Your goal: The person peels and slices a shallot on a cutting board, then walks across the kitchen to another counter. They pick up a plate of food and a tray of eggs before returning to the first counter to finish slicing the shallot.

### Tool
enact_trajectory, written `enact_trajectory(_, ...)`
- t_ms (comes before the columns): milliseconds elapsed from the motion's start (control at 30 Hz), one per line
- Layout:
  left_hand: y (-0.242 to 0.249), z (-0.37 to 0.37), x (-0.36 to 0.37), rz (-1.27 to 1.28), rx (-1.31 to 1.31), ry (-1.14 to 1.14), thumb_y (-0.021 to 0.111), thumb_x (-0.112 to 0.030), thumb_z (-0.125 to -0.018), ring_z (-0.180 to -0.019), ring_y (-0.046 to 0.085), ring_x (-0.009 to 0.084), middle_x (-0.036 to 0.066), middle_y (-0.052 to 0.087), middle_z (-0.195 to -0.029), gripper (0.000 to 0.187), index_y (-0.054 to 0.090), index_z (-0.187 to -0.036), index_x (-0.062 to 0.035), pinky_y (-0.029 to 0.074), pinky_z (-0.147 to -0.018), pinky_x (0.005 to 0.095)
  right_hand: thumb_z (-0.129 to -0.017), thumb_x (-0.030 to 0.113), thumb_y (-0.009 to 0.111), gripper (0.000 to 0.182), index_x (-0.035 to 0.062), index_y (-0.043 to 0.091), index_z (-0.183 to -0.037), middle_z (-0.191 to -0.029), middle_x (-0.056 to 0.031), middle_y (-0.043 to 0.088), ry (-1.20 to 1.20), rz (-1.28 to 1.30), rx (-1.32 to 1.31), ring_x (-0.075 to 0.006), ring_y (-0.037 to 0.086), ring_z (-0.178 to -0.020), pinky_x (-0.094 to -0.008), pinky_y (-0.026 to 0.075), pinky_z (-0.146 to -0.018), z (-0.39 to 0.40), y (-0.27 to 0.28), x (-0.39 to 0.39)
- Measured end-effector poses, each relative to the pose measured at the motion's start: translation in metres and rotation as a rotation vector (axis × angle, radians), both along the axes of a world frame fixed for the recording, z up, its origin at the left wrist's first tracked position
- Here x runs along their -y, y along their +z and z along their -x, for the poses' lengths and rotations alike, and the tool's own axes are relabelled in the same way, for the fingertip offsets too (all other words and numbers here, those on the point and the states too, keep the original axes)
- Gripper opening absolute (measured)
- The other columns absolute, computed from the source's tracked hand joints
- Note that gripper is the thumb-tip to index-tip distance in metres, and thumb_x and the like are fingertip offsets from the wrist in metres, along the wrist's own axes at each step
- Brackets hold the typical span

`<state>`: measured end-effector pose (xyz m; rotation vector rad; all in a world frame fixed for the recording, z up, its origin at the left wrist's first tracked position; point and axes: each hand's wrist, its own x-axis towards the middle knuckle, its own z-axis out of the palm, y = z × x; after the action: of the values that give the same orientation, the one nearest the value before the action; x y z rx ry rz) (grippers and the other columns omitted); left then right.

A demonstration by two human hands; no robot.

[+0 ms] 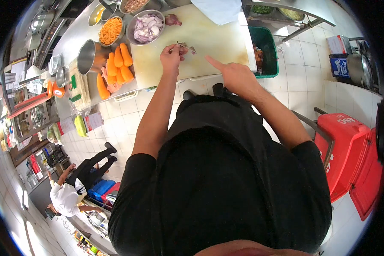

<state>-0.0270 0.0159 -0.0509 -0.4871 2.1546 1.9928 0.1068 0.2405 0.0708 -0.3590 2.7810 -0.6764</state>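
My left hand (170,54) is closed over the pale cutting board (217,32), its fingers pinching a small purple onion piece (183,50). Thin dark bits of peel (193,50) lie just beside it. To the right, my right hand (237,76) is over the board's near edge. Its index finger stretches toward the onion piece, and the other fingers are curled; what they hold is hidden. A metal bowl of cut purple onions (146,28) stands at the board's far left, with a reddish onion (173,19) next to it.
Peeled carrots (118,64), a steel pot (91,56) and a bowl of carrot strips (111,31) stand left of the board. A green bin (269,70) is at the right, a red bin (341,158) lower right. Another person (66,198) is at lower left.
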Motion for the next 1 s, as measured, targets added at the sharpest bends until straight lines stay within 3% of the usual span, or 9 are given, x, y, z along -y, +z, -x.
enact_trajectory(267,-0.002,0.003,0.001,-0.067,0.014,0.029,0.06,-0.013,-0.094,-0.069,0.068,0.0172,0.011,0.069,-0.08,0.016,0.06,-0.098,0.002,0.049,-0.051,0.0259,-0.084,0.002,0.045,0.068,0.0253,0.036,-0.147,-0.078,-0.0178,0.062,0.026,-0.009,-0.067,-0.0361,0.063,-0.078,-0.0476,0.049,-0.073,0.016,-0.003,0.001)
enact_trajectory(367,-0.001,0.003,0.0,-0.045,0.006,0.026,0.059,-0.014,-0.094,-0.066,0.066,0.0167,0.011,0.069,-0.079,0.016,0.06,-0.096,0.0014,0.05,-0.053,0.0264,-0.087,0.009,0.046,0.06,0.0205,0.039,-0.145,-0.088,-0.018,0.065,0.076,-0.055,-0.038,-0.0363,0.064,-0.083,-0.0474,0.051,-0.073,0.029,-0.005,0.001)
enact_trajectory(467,-0.001,0.001,-0.003,-0.007,0.002,0.034,0.058,-0.016,-0.095,-0.061,0.062,0.0162,0.011,0.068,-0.08,0.017,0.059,-0.095,0.0008,0.051,-0.055,0.0274,-0.088,0.01,0.045,0.058,0.0222,0.039,-0.145,-0.091,-0.0176,0.065,0.08,-0.039,-0.064,-0.0358,0.065,-0.084,-0.0466,0.052,-0.074,0.037,-0.011,0.003)
enact_trajectory(767,0.001,0.003,-0.007,-0.008,-0.072,-0.035,0.059,-0.015,-0.094,-0.059,0.059,0.0141,0.007,0.065,-0.077,0.016,0.057,-0.095,-0.0001,0.05,-0.052,0.026,-0.09,0.012,0.044,0.059,0.0262,0.036,-0.147,-0.09,-0.0163,0.066,-0.013,0.024,-0.034,-0.0356,0.065,-0.082,-0.0472,0.052,-0.072,0.048,-0.058,0.016)
enact_trajectory(1000,0.002,-0.016,-0.015,0.101,-0.087,0.0,0.066,-0.018,-0.09,-0.067,0.064,0.017,0.009,0.066,-0.08,0.022,0.057,-0.101,-0.0007,0.053,-0.055,0.0296,-0.089,0.01,0.043,0.063,0.0237,0.03,-0.149,-0.089,-0.0217,0.066,-0.116,0.156,0.083,-0.0375,0.066,-0.083,-0.05,0.051,-0.074,0.015,-0.063,0.026)
